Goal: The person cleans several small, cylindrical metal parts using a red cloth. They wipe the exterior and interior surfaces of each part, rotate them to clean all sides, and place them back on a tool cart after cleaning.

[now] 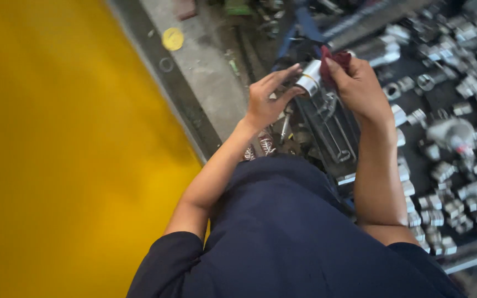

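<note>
Metal fitting (309,78), short and shiny, sits pinched between the fingertips of the left hand (266,99), held up in front of the chest. Right hand (357,83) grips a dark red rag (335,60) pressed against the fitting's end, so wiping looks under way. Turning it would bring the unwiped side round. Many similar fittings (448,204) lie on the dark bench (415,143) alongside.
</note>
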